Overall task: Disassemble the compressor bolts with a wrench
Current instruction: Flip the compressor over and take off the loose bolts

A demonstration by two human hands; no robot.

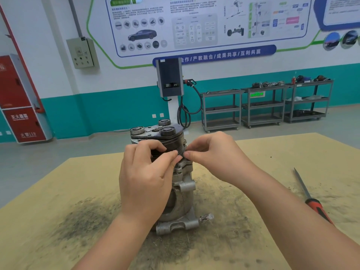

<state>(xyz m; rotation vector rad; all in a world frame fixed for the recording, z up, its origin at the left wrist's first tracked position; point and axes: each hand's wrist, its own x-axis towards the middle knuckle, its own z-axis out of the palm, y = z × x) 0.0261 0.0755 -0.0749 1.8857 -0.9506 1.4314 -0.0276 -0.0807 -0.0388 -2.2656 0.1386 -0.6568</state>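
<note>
Both hands are up at the side of the compressor (171, 172), fingertips meeting right at the flange just under the pulley. Left hand (145, 178) has its fingers curled in, thumb and forefinger pinched toward the same spot as the right hand (212, 154), which is also pinching with thumb and curled fingers. Whatever they've got between the fingertips is too small and hidden to make out, could be a bolt head, honestly can't tell. No wrench in either hand.

Only the head camera here, so that's the one view. Compressor stands upright in the middle of the tabletop (58, 191), black grooved pulley (167, 147) on top with the clutch plate and its three round bosses facing up, silver cast body below with mounting ears near the base. It sits in a patch of dark grime smeared across the tan board.

Off to the right, well apart from the compressor, a file (309, 195) with a red and black handle lies on the tabletop, partly behind the right forearm.

Background: EV charger (170, 78) on a white post with its cable looped down, three grey shelf carts (266, 106) along the teal and white wall, red fire cabinet (17, 100) at left, big poster above.
</note>
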